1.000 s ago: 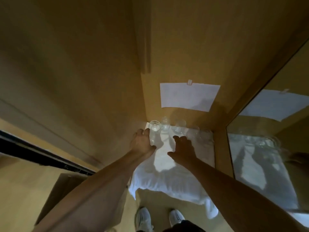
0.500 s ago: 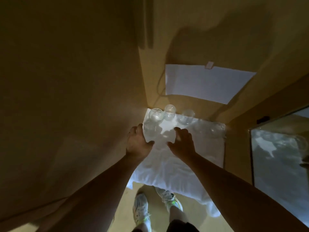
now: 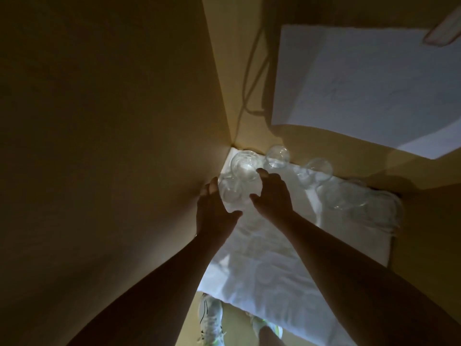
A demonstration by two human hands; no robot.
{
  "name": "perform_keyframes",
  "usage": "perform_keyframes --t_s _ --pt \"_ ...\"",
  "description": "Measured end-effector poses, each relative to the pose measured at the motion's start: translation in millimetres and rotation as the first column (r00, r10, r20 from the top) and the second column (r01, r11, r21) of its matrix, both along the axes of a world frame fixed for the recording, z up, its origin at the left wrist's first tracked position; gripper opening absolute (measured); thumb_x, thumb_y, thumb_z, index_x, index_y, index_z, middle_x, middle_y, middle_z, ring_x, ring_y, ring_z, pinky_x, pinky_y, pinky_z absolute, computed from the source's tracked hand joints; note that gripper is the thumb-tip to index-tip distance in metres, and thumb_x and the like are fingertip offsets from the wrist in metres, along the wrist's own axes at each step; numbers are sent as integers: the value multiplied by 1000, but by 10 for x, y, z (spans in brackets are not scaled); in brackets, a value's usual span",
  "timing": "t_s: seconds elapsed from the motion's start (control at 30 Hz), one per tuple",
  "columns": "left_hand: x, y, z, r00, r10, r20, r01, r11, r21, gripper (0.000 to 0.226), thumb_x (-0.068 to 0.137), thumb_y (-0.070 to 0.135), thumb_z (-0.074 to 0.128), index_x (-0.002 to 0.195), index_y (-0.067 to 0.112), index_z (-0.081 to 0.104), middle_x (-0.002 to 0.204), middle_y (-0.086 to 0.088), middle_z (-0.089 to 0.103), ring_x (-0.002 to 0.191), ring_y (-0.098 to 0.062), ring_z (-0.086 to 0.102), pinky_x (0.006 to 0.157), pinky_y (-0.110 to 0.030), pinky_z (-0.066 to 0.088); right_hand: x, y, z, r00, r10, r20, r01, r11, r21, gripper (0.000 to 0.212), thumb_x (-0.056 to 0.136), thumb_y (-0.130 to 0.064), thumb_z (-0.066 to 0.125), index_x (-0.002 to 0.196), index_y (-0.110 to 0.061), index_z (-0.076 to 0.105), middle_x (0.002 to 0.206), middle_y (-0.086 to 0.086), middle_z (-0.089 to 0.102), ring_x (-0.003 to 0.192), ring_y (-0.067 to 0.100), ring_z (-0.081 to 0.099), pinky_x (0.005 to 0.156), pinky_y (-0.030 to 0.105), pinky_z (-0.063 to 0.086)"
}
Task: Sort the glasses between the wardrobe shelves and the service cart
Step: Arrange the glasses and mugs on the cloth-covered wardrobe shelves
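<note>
The near glass [image 3: 231, 193], a clear tumbler standing upright with its long axis vertical and its mouth toward the camera, sits on the white cloth [image 3: 274, 265] that covers the wardrobe shelf, close against the left side panel [image 3: 124, 146]. It lies directly between the two hands: the left hand [image 3: 214, 211] is on its left, thumb reaching under the near side and fingers [image 3: 213, 183] curved up along the wall next to the panel, apparently touching; the right hand [image 3: 273, 196] is on its right, fingers loosely curled and spread, with one fingertip at the rim of the corner glass [image 3: 244, 168] just behind. Whether either hand has closed a firm grip cannot be told (dim light and transparent walls hide the contact). The left hand appears the nearer and better wrapped. Further glasses stand in a row along the back panel [image 3: 311, 146]: a second glass [image 3: 277, 157], a third glass [image 3: 318, 169], and fainter ones toward the right end. A white paper sheet [image 3: 361, 91] hangs above them.
</note>
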State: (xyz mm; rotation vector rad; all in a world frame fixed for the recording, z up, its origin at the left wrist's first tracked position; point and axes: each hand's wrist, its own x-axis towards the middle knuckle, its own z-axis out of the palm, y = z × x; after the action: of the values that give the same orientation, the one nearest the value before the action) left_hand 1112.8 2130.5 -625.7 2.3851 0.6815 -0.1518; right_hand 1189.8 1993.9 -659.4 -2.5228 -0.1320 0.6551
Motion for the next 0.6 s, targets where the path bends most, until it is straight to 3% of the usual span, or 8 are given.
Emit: perform_keyframes --t_s 0.13,0.23,0.37,0.53,0.6 --pt "31 41 -248 999 -34 21 34 999 -8 104 60 28 96 147 13 41 140 -3 54 128 -22 48 98 -22 34 68 96 -273 993 117 -18 -117 993 0 65 95 -24 66 152 -31 36 136 9 54 124 25 54 100 34 44" --pt "4 29 -318 995 17 96 -15 999 -29 85 65 27 93 136 14 50 125 -1 63 113 -21 59 91 -26 44 38 135 -372 995 96 13 -97 995 30 46 97 -23 65 140 -29 51 129 7 58 121 23 57 98 30 44" --pt "-15 22 -306 992 45 121 -42 999 -30 80 62 26 94 128 14 52 113 1 67 99 -21 64 79 -26 46 26 198 -385 996 23 91 -27 999 43 24 98 -28 64 122 -24 65 115 8 64 108 24 63 89 31 47" --pt "-268 70 -200 992 82 98 -80 996 -32 78 60 33 95 122 16 52 104 4 69 89 -23 67 77 -35 55 -56 173 -321 998 -28 64 24 998 55 14 97 -26 67 109 -21 72 108 9 67 102 25 65 80 24 40" --pt "-418 73 -153 993 97 71 -94 995 -37 77 59 36 95 120 18 52 100 6 67 86 -22 66 75 -33 54 -185 109 -288 999 -19 42 17 999 52 12 96 -23 67 107 -19 72 106 10 67 101 25 65 79 23 37"
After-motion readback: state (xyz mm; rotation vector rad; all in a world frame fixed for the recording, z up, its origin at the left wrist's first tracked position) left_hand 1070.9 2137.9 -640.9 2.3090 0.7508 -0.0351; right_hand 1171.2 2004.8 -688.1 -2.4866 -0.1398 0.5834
